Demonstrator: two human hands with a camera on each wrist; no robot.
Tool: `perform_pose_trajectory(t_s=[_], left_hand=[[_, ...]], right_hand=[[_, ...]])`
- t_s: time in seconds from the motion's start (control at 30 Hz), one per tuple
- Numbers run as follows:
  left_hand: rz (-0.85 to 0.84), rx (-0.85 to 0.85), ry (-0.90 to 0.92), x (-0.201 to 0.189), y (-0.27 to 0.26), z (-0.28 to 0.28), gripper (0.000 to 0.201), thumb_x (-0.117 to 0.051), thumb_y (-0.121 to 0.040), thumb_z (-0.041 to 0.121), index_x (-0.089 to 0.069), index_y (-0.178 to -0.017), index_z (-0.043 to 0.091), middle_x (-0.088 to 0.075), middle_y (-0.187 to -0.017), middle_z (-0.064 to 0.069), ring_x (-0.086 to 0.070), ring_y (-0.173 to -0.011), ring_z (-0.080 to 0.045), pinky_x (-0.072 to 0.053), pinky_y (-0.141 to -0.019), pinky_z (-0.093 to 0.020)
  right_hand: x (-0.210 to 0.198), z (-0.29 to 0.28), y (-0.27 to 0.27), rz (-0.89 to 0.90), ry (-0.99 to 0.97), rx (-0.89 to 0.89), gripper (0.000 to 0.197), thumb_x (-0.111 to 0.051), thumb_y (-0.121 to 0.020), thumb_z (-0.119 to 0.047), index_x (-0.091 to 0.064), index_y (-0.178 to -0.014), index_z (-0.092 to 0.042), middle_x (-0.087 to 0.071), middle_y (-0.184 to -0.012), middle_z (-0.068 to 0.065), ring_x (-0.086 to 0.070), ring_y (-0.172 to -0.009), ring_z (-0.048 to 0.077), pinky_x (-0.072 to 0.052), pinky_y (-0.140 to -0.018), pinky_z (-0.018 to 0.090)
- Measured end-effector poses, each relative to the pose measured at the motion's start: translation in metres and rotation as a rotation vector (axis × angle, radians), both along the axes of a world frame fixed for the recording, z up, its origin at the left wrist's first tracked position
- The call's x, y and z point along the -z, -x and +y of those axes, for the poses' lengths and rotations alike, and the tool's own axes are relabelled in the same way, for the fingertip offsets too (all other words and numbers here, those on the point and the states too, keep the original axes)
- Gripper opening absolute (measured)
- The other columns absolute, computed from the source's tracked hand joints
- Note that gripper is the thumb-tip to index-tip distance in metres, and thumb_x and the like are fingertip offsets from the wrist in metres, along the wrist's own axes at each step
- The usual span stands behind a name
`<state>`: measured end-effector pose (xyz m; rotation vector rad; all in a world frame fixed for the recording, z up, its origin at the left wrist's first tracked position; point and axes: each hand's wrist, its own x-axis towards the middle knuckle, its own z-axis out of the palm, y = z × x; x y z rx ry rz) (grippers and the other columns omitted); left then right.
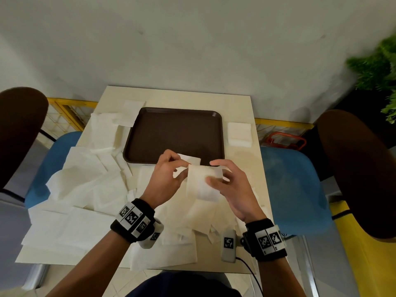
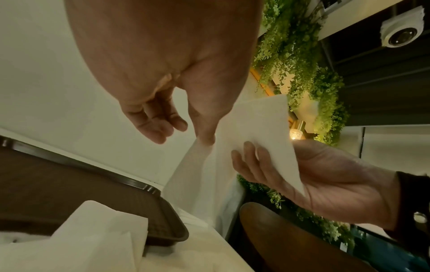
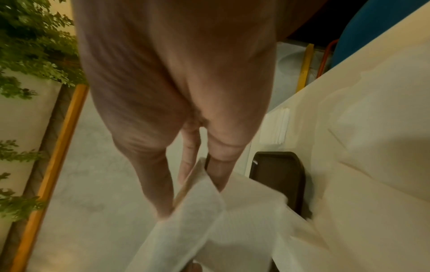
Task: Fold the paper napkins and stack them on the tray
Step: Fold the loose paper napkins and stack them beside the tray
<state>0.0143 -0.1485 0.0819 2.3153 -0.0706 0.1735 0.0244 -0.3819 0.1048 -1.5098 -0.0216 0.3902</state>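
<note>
Napkin (image 1: 203, 181) is held up in the air by both hands, just above the near edge of the tray (image 1: 150, 133) and over the tabletop (image 1: 240, 108). The left hand (image 1: 166, 177) has its fingers (image 2: 204, 128) curled, and one side of the napkin is pinched by them. The right hand (image 1: 232, 185) holds the other side, with its thumb on the near face and its fingers (image 2: 246, 162) curled round the far face. In the head view the napkin is bent over at the top, but how many layers it has cannot be told.

In the right wrist view everything is blurred, and only a soft white fold of napkin (image 3: 200, 211) is seen below the fingers. Most of the tray is hidden there; just one dark corner (image 3: 279, 165) is shown.

Loose napkins (image 1: 85, 185) are spread in a messy heap over the left and near parts of the tabletop, and some are covered by the arms. One of them lies over the tray's left corner. A small neat pile (image 1: 239, 133) is set on the tabletop just to the right of the tray, apart from it. The brown tray floor is seen bare in the head view, though its near edge is partly hidden by the hands. A green plant (image 1: 379, 67) is cut off at the right edge.
</note>
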Motion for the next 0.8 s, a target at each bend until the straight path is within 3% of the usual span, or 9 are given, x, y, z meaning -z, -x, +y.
perform_pose_trajectory(t_s=[0.07, 0.13, 0.23, 0.3, 0.43, 0.5, 0.6, 0.8], left_hand=[[0.003, 0.013, 0.073, -0.002, -0.001, -0.001, 0.015, -0.075, -0.097, 0.012, -0.076, -0.106, 0.024, -0.059, -0.112, 0.009, -0.06, -0.105, -0.011, -0.053, -0.087, -0.023], [0.087, 0.047, 0.249, -0.007, 0.0, -0.001, 0.012, -0.066, -0.103, 0.009, -0.073, -0.104, 0.019, -0.069, -0.107, 0.006, -0.068, -0.1, -0.012, -0.059, -0.088, -0.032], [0.278, 0.067, 0.529, -0.019, 0.006, -0.005, 0.013, -0.055, -0.111, 0.016, -0.067, -0.106, 0.013, -0.074, -0.092, -0.01, -0.067, -0.081, -0.02, -0.053, -0.074, -0.039], [0.391, 0.062, 0.673, -0.023, 0.011, -0.008, 0.014, -0.054, -0.112, 0.023, -0.066, -0.113, 0.016, -0.075, -0.1, -0.019, -0.067, -0.085, -0.026, -0.052, -0.075, -0.044], [0.507, 0.048, 0.864, -0.029, 0.016, -0.016, 0.025, -0.047, -0.114, 0.019, -0.064, -0.131, 0.013, -0.075, -0.12, -0.015, -0.073, -0.106, -0.029, -0.061, -0.089, -0.044], [0.532, 0.028, 0.933, -0.033, 0.017, -0.019, 0.028, -0.044, -0.116, 0.019, -0.063, -0.133, 0.009, -0.074, -0.125, -0.015, -0.073, -0.11, -0.029, -0.063, -0.085, -0.038], [0.536, 0.0, 0.984, -0.039, 0.017, -0.022, 0.029, -0.042, -0.116, 0.019, -0.064, -0.132, 0.007, -0.074, -0.122, -0.015, -0.073, -0.102, -0.024, -0.062, -0.077, -0.031], [0.515, -0.053, 1.029, -0.04, 0.017, -0.029, 0.029, -0.042, -0.116, 0.018, -0.067, -0.13, 0.013, -0.075, -0.123, -0.011, -0.074, -0.11, -0.029, -0.064, -0.089, -0.045]], right_hand=[[-0.005, -0.002, -0.001, -0.032, 0.046, -0.088, 0.036, -0.089, -0.089, -0.018, -0.075, -0.121, -0.024, -0.076, -0.114, 0.001, -0.074, -0.104, 0.026, -0.063, -0.09, 0.047], [-0.009, -0.002, -0.003, -0.089, 0.083, -0.115, 0.024, -0.086, -0.091, -0.017, -0.08, -0.114, -0.019, -0.078, -0.111, 0.003, -0.074, -0.104, 0.028, -0.06, -0.091, 0.048], [-0.014, 0.0, -0.006, -0.129, 0.095, -0.015, 0.011, -0.083, -0.094, -0.016, -0.083, -0.105, -0.018, -0.08, -0.107, 0.0, -0.074, -0.103, 0.023, -0.062, -0.094, 0.051], [-0.018, 0.001, -0.009, -0.163, 0.144, 0.04, 0.011, -0.085, -0.093, -0.02, -0.084, -0.103, -0.023, -0.08, -0.107, -0.005, -0.073, -0.106, 0.017, -0.06, -0.102, 0.053], [-0.02, 0.005, -0.011, -0.147, 0.287, 0.072, 0.022, -0.091, -0.085, -0.032, -0.081, -0.104, -0.034, -0.078, -0.107, -0.019, -0.07, -0.106, 0.004, -0.062, -0.098, 0.048], [-0.018, 0.008, -0.007, -0.19, 0.359, 0.083, 0.026, -0.093, -0.082, -0.036, -0.079, -0.104, -0.037, -0.076, -0.106, -0.023, -0.069, -0.105, 0.0, -0.063, -0.093, 0.044], [-0.013, 0.017, 0.001, -0.257, 0.393, 0.12, 0.033, -0.094, -0.08, -0.04, -0.076, -0.107, -0.036, -0.076, -0.108, -0.021, -0.069, -0.103, 0.003, -0.063, -0.088, 0.038], [-0.005, 0.031, 0.004, -0.25, 0.404, 0.227, 0.048, -0.097, -0.076, -0.039, -0.068, -0.114, -0.039, -0.067, -0.109, -0.028, -0.061, -0.106, -0.008, -0.059, -0.082, 0.019]])
